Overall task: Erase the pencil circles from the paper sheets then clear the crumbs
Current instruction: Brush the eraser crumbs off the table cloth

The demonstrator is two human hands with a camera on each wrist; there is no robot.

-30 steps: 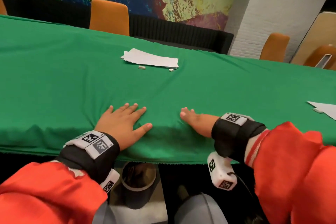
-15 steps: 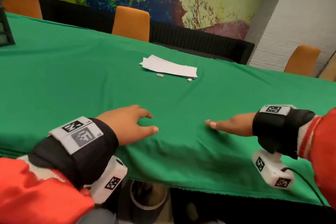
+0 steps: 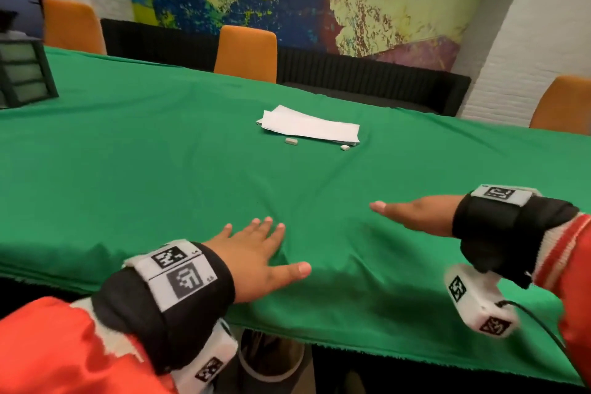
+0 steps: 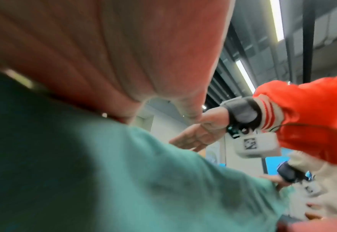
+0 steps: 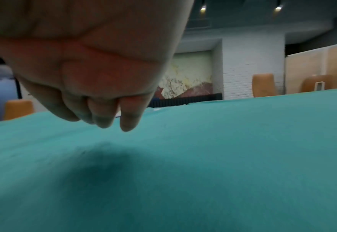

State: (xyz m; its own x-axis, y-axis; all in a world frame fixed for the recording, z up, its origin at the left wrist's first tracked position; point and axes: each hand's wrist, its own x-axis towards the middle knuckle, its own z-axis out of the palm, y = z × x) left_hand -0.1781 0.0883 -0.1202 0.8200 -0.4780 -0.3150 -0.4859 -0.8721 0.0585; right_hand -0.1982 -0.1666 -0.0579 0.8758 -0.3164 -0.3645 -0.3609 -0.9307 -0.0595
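The left hand (image 3: 256, 253) is laid flat on the green cloth (image 3: 128, 169) near the table's front edge, fingers straight and spread, thumb out to the side; nothing is held. The right hand (image 3: 415, 217) is set edge-on to the cloth, well apart from the left, its fingers (image 5: 127, 119) straight and together with the tips pointed toward the cloth; nothing is held by it either. Whether those tips touch the cloth cannot be told.

The paper sheets (image 3: 310, 126) are stacked farther across the table, well beyond both hands. Two small white erasers (image 3: 291, 141) are seen on the cloth just beside the stack's near edge, one toward each end. Pencil circles and crumbs are too small to be made out.

An orange chair (image 3: 245, 54) is placed behind the table.
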